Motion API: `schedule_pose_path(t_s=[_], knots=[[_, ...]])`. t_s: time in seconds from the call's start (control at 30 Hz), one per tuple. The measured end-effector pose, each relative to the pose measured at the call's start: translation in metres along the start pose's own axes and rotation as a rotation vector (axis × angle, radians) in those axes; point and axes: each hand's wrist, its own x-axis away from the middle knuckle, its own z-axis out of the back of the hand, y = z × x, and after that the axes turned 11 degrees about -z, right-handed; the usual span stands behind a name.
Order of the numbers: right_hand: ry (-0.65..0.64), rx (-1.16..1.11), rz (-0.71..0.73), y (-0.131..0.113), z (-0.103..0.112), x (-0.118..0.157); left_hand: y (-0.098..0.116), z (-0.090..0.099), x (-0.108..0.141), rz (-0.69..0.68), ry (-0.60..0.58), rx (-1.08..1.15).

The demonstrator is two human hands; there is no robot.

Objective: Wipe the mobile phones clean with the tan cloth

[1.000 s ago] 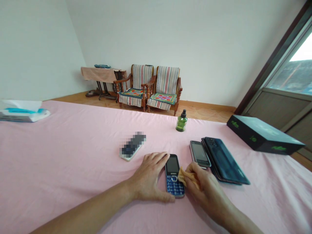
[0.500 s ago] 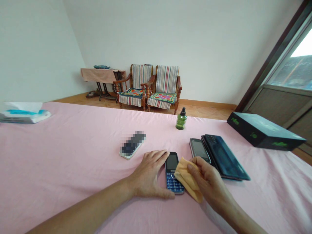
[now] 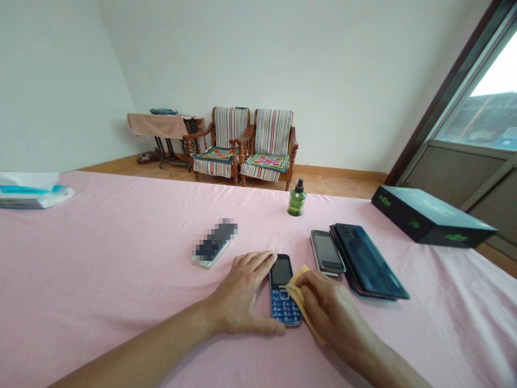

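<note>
**Left hand:** the left hand (image 3: 241,295) is resting low on the pink sheet (image 3: 121,258), with the forearm coming in from the lower left; the fingers (image 3: 262,261) are lying against the upper left edge of the phone and the thumb is reaching to its lower corner; the grip is wide, holding the phone from the side without lifting it.

**Right hand:** the right hand (image 3: 335,312) is coming in from the lower right with the wrist bent; it is pinching a yellow cloth (image 3: 297,286) in a narrow grip and is pressing it on the right edge of the phone; one end of the cloth is hanging below the hand.

**Phone in hand:** a blue keypad phone (image 3: 281,291) is lying flat with the screen up, between the two hands.

**Phones nearby:** a silver touchscreen phone (image 3: 326,252) is lying just beside the right hand; a stack of dark smartphones (image 3: 367,261) is lying right beside it; a blurred phone (image 3: 214,243) is lying near the left hand.

**Farther on the sheet:** a green spray bottle (image 3: 297,202) is standing upright; a black box (image 3: 428,218) is lying at the right; a tissue pack (image 3: 30,196) is lying at the far left.

**Background:** two striped wooden armchairs (image 3: 252,148) are standing against the wall.
</note>
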Motion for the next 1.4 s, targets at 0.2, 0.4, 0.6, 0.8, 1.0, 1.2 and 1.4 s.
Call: schedule_pose_path(t_s=[0.2, 0.4, 0.6, 0.8, 1.0, 1.2, 1.4], knots=[[-0.186, 0.021, -0.102, -0.007, 0.009, 0.011, 0.001, 0.001, -0.001, 0.017, -0.029, -0.01], [-0.146, 0.141, -0.051, 0.003, 0.008, 0.013, 0.002, 0.003, -0.002, 0.019, -0.04, -0.006], [-0.03, 0.397, 0.135, 0.002, 0.003, 0.009, 0.004, 0.003, -0.003, 0.018, -0.026, 0.017], [-0.018, 0.261, 0.196, -0.001, 0.01, 0.01, 0.003, 0.002, -0.001, 0.009, -0.007, 0.016], [-0.049, 0.018, -0.02, -0.002, 0.011, 0.006, 0.003, 0.003, -0.001, 0.014, -0.037, 0.003], [0.046, 0.068, 0.064, 0.002, 0.005, 0.005, 0.003, 0.002, -0.001, -0.001, -0.019, 0.008], [-0.081, 0.112, 0.109, 0.005, 0.001, 0.006, 0.002, 0.002, -0.002, 0.018, -0.04, 0.001]])
